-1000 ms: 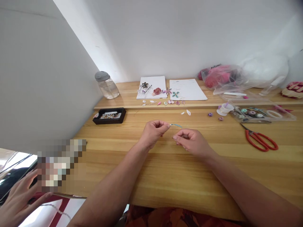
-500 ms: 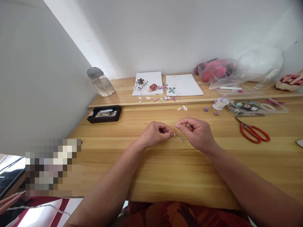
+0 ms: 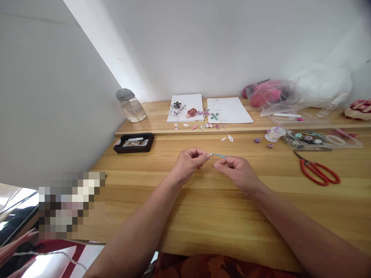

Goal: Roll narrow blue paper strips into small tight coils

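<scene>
Over the middle of the table, my left hand [image 3: 191,164] pinches the whitish end of a thin blue strand [image 3: 219,155] between thumb and fingertips. The strand arches to the right, and its far end reaches the knuckles of my right hand [image 3: 234,170]. Thumb and forefinger of that hand are pressed together just below the strand. A very fine line seems to run between the two pinches, but it is too thin to name. Beyond the hands lie white petal-shaped pieces [image 3: 230,138] and a small purple spool-like piece [image 3: 257,140].
Red-handled scissors [image 3: 319,170] lie at right, near a clear box of supplies [image 3: 314,138] and a white spool [image 3: 275,134]. A black bead tray [image 3: 135,148] stands left. On the raised shelf are a water bottle [image 3: 131,108], paper sheets [image 3: 232,108], flower ornaments [image 3: 191,112] and plastic bags [image 3: 269,94].
The blue strand has swung from hanging downward to arching rightward. My right hand has moved lower, below the strand, its fingers still pinched. The whole view has shifted slightly.
</scene>
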Demonstrator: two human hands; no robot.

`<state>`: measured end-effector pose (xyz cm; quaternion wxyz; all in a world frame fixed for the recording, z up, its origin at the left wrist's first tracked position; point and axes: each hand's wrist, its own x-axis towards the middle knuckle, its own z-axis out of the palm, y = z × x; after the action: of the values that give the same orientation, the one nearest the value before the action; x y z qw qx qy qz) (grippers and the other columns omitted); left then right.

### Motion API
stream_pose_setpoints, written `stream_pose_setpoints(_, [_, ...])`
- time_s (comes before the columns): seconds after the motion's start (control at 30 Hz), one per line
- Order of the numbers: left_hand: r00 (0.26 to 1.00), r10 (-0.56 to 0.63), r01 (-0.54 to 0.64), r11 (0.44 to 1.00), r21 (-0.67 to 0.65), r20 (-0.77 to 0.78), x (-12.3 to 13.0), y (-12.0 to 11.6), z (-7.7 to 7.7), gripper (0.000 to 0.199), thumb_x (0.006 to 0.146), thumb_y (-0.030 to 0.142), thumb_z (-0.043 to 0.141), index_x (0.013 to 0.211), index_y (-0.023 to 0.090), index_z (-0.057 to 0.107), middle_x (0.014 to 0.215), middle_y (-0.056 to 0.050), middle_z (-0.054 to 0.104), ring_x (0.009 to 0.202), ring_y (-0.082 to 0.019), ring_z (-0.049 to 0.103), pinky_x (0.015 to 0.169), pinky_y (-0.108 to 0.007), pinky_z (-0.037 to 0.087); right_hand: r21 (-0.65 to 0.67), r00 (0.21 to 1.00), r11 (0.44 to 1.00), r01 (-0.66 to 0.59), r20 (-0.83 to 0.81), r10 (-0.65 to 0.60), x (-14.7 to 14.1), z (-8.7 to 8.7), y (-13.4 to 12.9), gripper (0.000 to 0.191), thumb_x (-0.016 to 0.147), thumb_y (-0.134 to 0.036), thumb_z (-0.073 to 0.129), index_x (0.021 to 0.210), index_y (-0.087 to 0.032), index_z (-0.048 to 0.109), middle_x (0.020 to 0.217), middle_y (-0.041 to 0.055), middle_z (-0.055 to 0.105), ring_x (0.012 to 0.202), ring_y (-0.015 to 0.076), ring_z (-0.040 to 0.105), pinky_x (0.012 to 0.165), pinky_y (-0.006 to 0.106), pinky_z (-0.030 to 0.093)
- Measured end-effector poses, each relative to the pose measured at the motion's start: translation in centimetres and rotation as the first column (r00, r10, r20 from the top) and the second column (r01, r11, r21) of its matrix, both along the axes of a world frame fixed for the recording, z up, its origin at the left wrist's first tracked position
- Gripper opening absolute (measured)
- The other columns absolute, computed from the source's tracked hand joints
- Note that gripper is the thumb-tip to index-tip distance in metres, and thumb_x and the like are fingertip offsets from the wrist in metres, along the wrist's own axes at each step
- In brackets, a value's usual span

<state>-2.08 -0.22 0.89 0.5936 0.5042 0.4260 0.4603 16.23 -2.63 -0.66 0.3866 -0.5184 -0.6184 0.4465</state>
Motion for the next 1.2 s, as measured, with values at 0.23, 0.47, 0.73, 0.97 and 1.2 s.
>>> stream_pose_setpoints(0.23, [0.969, 0.147, -0.136, 0.988, 0.067, -0.198, 0.0, 0.4, -0.4, 0.028, 0.065, 0.038, 0.075, 0.071, 0.013, 0.065, 0.062, 0.001, 0.058, 0.052, -0.006, 0.042, 0.050, -0.021, 0.032, 0.205, 0.986, 0.978, 0.022, 0.158, -0.056, -0.6, 1.1, -1.5, 0.023, 0.083, -0.038, 0.062, 0.074, -0.018, 0.070, 0.051, -0.0052, 0.038, 0.048, 0.0090, 0.031, 0.047, 0.024, 0.025])
stream_pose_setpoints(0.47, [0.904, -0.056, 0.105, 0.990, 0.095, -0.424, -0.1, -0.2, 0.0, 0.019, 0.068, 0.031, 0.070, 0.073, 0.012, 0.070, 0.062, 0.000, 0.059, 0.055, -0.007, 0.044, 0.051, -0.021, 0.031, 0.405, 0.975, 0.913, 0.054, 0.176, -0.136, 0.1, 1.7, -1.2, 0.019, 0.084, -0.034, 0.062, 0.079, -0.018, 0.071, 0.052, -0.0057, 0.035, 0.049, 0.0091, 0.031, 0.048, 0.025, 0.027])
stream_pose_setpoints(0.73, [0.909, -0.286, 0.310, 0.950, 0.034, -0.303, -0.1, -0.9, 0.2, 0.020, 0.071, 0.032, 0.071, 0.072, 0.012, 0.067, 0.064, 0.001, 0.059, 0.055, -0.006, 0.043, 0.051, -0.020, 0.030, 0.296, 0.983, 0.951, 0.088, 0.130, -0.132, 0.4, 1.2, -0.2, 0.024, 0.083, -0.038, 0.062, 0.076, -0.017, 0.070, 0.050, -0.0062, 0.035, 0.048, 0.0085, 0.029, 0.046, 0.024, 0.024])
stream_pose_setpoints(0.97, [0.980, -0.160, 0.164, 0.986, 0.024, -0.115, -0.2, -0.6, 0.5, 0.028, 0.069, 0.039, 0.076, 0.074, 0.013, 0.066, 0.063, 0.002, 0.056, 0.052, -0.005, 0.040, 0.051, -0.020, 0.030, -0.043, 0.993, 0.996, 0.078, -0.083, -0.082, 0.5, 0.3, 0.6, 0.032, 0.073, -0.048, 0.070, 0.075, -0.017, 0.068, 0.055, -0.0044, 0.047, 0.049, 0.0080, 0.032, 0.047, 0.024, 0.026])
stream_pose_setpoints(1.2, [0.995, 0.089, -0.089, 0.996, 0.008, -0.037, 0.0, 0.3, -0.2, 0.032, 0.065, 0.041, 0.078, 0.069, 0.014, 0.062, 0.061, 0.003, 0.055, 0.049, -0.004, 0.039, 0.049, -0.021, 0.030, -0.031, 0.997, 0.999, 0.012, -0.070, -0.014, -0.3, 0.0, -0.2, 0.029, 0.076, -0.046, 0.068, 0.072, -0.017, 0.068, 0.062, -0.0011, 0.054, 0.054, 0.0098, 0.040, 0.051, 0.025, 0.031])
